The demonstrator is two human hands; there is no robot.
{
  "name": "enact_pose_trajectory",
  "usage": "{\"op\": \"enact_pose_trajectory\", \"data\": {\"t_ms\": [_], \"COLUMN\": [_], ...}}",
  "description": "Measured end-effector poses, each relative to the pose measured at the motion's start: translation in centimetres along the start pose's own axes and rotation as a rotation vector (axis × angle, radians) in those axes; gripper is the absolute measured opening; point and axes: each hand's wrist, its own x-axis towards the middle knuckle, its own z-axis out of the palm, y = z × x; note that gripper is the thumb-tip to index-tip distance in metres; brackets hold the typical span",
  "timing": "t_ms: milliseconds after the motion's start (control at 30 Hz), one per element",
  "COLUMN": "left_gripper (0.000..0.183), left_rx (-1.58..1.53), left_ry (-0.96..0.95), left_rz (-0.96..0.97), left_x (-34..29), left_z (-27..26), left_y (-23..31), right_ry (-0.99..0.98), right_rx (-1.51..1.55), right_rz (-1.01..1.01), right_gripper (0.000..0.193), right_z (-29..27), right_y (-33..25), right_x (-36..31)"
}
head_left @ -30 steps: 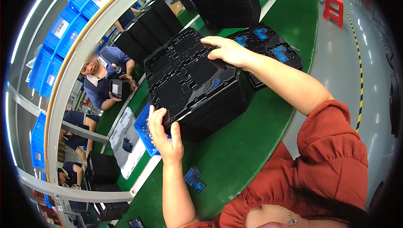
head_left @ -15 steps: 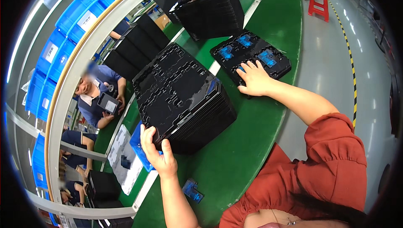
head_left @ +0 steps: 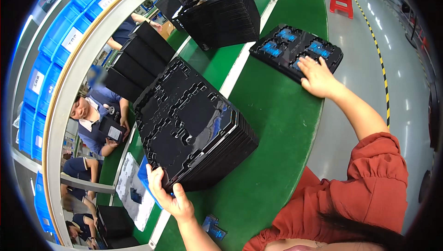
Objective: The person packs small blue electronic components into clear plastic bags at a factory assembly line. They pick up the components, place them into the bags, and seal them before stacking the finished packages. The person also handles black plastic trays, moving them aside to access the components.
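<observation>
A tall stack of black moulded plastic trays (head_left: 198,158) stands tilted across my view, its top tray glossy with cut-out outlines. My left hand (head_left: 173,200) is closed round its near corner, thumb on one side and fingers on the other. Farther off to the right lies a black tray (head_left: 295,50) with several blue parts (head_left: 319,49) in its pockets. My right hand (head_left: 320,79) rests flat on this tray's near edge, fingers spread, partly covering one blue part. Near my left forearm a loose blue and black part (head_left: 213,228) lies on the green tabletop (head_left: 267,158).
Another stack of black trays (head_left: 221,15) stands at the back. Left of me runs a white frame post (head_left: 53,126) with blue bins (head_left: 74,36) behind it. A co-worker (head_left: 104,117) across the bench holds a dark box. A red stool (head_left: 341,1) stands on the floor.
The tray with blue parts has slid away to the right under my right hand, widening its gap from the tall stack. The stack and my left hand sit slightly nearer me; the view has shifted too.
</observation>
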Motion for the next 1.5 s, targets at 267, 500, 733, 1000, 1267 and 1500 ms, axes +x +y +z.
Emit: {"op": "enact_pose_trajectory", "data": {"t_ms": [267,500,733,1000,1267,1500], "left_gripper": [0.052,0.053,0.056,0.056,0.053,0.041], "left_rx": [-0.016,-0.009,-0.028,-0.043,-0.022,-0.069], "left_ry": [0.028,0.027,0.039,0.029,0.054,0.039], "left_rz": [-0.056,-0.080,-0.123,-0.110,-0.115,-0.112], "left_x": [-0.4,-0.7,-1.1,-1.5,-0.4,0.0], "left_z": [0.6,0.7,1.0,0.7,0.9,0.4], "left_y": [-0.1,-0.4,-0.6,-0.8,-0.1,0.1], "right_ry": [0.049,0.222,0.778,0.801,0.528,0.468], "right_rx": [-0.057,-0.170,0.196,0.237,-0.026,0.559], "right_rz": [-0.034,-0.124,0.270,-0.326,0.122,-0.591], "right_gripper": [0.052,0.041,0.052,0.043,0.057,0.056], "right_z": [1.5,4.3,4.7,-6.6,-8.0,-8.5], "right_y": [10.7,18.2,11.8,-1.1,-5.8,-15.9], "right_x": [8.2,18.1,27.5,32.9,31.7,16.8]}}
